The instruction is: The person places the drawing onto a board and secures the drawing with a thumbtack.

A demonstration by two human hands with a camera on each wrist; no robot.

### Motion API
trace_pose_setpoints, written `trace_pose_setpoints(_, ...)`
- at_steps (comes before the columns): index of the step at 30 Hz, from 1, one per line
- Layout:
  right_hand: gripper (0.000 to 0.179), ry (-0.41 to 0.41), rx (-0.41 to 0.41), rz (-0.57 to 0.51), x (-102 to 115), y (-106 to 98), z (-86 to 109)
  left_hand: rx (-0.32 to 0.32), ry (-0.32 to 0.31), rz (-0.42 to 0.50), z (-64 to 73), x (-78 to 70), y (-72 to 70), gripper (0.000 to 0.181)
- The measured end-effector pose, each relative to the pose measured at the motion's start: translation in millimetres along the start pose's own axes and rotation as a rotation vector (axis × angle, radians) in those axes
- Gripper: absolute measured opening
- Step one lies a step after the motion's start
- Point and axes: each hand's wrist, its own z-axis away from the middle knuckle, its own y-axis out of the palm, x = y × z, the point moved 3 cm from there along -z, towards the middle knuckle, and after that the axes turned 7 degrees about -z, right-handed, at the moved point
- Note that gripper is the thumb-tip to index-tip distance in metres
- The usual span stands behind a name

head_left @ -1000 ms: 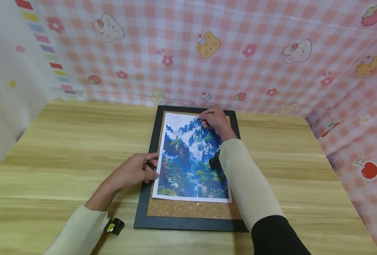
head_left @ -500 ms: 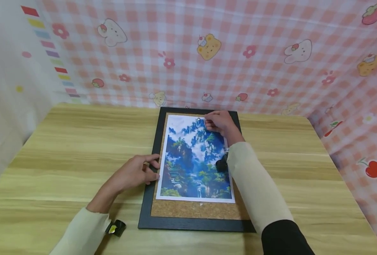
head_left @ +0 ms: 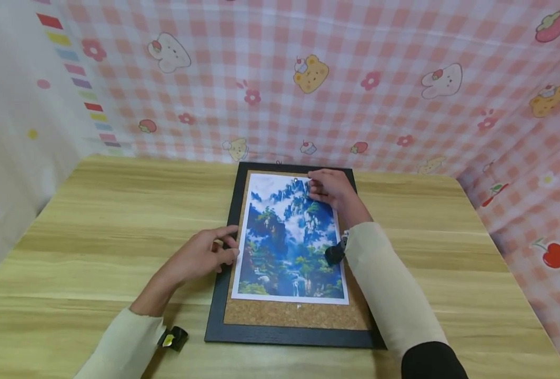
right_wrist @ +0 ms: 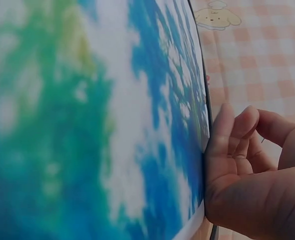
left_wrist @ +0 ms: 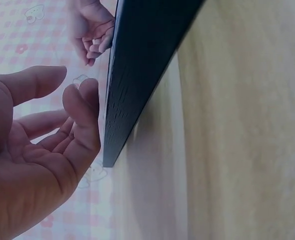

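A blue and green landscape print point(head_left: 280, 237) lies on a cork board point(head_left: 280, 312) in a black frame point(head_left: 289, 335). A small pale pin head point(head_left: 296, 180) sits at the print's upper edge. My right hand point(head_left: 331, 188) is just right of that pin, its side against the board. In the right wrist view, its thumb and forefinger come together, and a thin pin point(right_wrist: 263, 140) points out below them. My left hand point(head_left: 204, 253) is at the print's left edge, fingertips over the frame's side. The left wrist view shows a gap between its thumb and loosely bent fingers, with nothing held.
The board rests on a wood-grain table point(head_left: 133, 210) with its top near a pink checked curtain point(head_left: 261, 79). A black wrist camera point(head_left: 336, 253) on the right arm overlaps the print's lower right side.
My right hand has shifted right along the print's upper edge, away from the pale pin head. My left hand has stayed by the left edge. The view has tilted slightly.
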Motion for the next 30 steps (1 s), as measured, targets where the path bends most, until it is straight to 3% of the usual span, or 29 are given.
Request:
trace_pose_setpoints(12,0.033,-0.034,0.075,0.010,3.1,-1.9,12.8,-0.045,0.022,-0.031,0.2,2.6,-0.4,0.054)
trace_pose_setpoints(30,0.036,-0.163,0.126,0.329,10.6,-1.5,38.4,-0.083,0.084,-0.126,-1.0,1.5,-2.0,0.048)
